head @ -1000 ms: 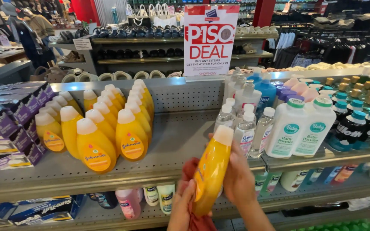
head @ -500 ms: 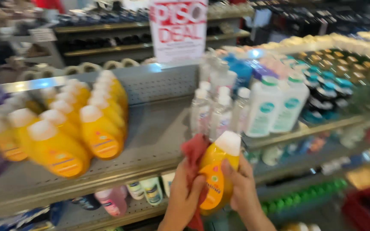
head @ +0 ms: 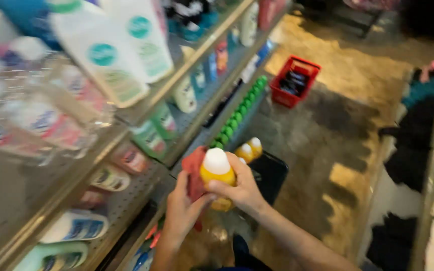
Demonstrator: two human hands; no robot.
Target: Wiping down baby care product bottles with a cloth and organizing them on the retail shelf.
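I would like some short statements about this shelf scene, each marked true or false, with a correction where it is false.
1. Both hands grip the yellow bottle. True: the left hand and right hand close around it.
2. The bottle's cap is green. False: it is white.
3. A red cloth lies between the left hand and the bottle. True.
4. The red basket stands on a shelf. False: it stands on the floor.
5. Two more yellow bottles show just beyond the hands. True.

Tiered metal shelves point(head: 141, 120) crowded with blurred bottles line the left. A red basket point(head: 294, 81) sits on the worn, patchy floor point(head: 347, 130), clothing racks point(head: 428, 165) opposite.
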